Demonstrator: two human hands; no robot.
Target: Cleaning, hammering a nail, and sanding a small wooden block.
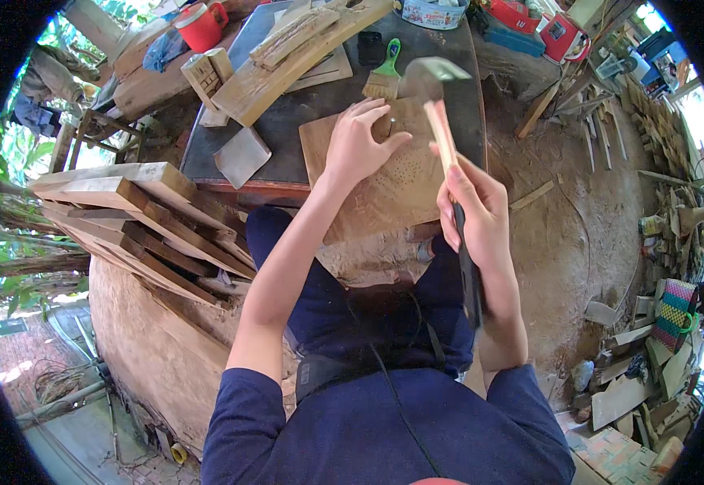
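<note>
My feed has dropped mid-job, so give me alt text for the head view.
A person's right hand holds a hammer raised, its head motion-blurred, while the left hand lies over a wooden board marked with small dots. The board overhangs the near edge of a dark table; a green-handled brush lies beyond it.

A rectangular table with a dark top and reddish-brown edge [200, 158] stands on a brown, bare-earth floor [562, 218]. Left: thick, pale-brown timber planks [101, 190] lie stacked at an angle; toward the margin, dense green foliage [16, 291] borders the space, with flat grey ground [61, 453] at lower left. Right: an untidy heap of flat wood offcuts [620, 402] covers the floor. Bright daylight glares at both outer margins.
</note>
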